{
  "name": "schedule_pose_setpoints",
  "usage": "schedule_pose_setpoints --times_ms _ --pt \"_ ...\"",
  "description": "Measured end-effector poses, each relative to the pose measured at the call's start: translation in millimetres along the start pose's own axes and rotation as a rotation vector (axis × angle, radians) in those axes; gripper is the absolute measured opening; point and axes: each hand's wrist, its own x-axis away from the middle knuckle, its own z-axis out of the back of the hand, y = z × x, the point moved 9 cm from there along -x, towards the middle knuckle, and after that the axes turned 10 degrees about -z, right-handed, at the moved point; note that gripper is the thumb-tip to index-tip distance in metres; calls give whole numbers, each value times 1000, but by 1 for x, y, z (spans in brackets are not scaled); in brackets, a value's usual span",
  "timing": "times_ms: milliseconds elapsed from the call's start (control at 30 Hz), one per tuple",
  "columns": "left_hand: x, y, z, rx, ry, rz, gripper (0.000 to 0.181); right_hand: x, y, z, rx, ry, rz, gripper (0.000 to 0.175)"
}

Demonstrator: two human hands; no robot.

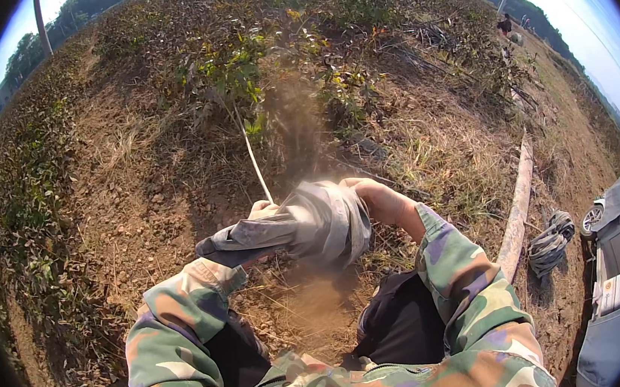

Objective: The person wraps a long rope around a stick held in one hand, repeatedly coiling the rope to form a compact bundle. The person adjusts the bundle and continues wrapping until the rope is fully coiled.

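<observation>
A grey bundle of wound sheet material, perhaps plastic film or a flat hose (332, 219), hangs in front of my body between both hands. My right hand (381, 200) holds its upper right side, the fingers partly behind the folds. My left hand (263, 209) is at the bundle's left end, mostly hidden behind a flattened, folded length that sticks out to the left. A thin pale stick or cord (252, 157) runs from my left hand up towards the plants. A blurred patch crosses the middle of the view.
Leafy crop rows (228, 66) grow ahead on dry soil. To the right lies a long pale pipe or pole (515, 206), with another grey bundle (550, 242) beside it. A small vehicle (618, 263) stands at the far right. A person (505, 25) is far off at the upper right.
</observation>
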Motion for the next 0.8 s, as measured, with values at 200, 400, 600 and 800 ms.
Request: schedule_pose_setpoints --times_ms 200,400,600,800 --pt "7 -49 22 223 149 141 21 31 -18 8 -240 -126 154 35" --pt "43 -140 35 -29 43 505 22 44 -39 -1 -442 -121 354 44" --pt "1 36 -31 -110 -214 -71 19 40 -21 92 -522 421 316 47" --pt "-2 74 -27 92 -129 -151 20 47 -18 134 -602 643 413 34"
